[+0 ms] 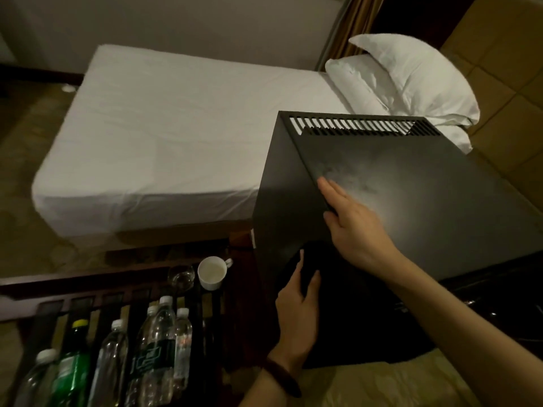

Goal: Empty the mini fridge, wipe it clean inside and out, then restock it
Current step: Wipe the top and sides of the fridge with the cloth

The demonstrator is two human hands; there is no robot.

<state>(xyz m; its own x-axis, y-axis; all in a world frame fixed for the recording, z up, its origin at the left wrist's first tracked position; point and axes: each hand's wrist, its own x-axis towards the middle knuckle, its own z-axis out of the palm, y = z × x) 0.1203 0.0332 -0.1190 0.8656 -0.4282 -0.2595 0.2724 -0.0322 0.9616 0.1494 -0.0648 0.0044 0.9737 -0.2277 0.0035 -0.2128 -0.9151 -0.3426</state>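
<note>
A hotel-style bedroom is shown. A single bed point(164, 136) is made up with a plain white sheet, and two white pillows point(405, 80) are stacked at its head. A black mini fridge point(411, 183), water bottles point(158, 348) and a white cup point(212, 272) are set beside it.

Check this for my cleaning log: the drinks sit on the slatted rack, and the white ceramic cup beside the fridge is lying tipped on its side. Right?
Not quite. The head view shows the white ceramic cup standing upright, mouth up, beside the black metal mini fridge. The plastic drink bottles do sit on the dark wooden slatted rack.
</note>
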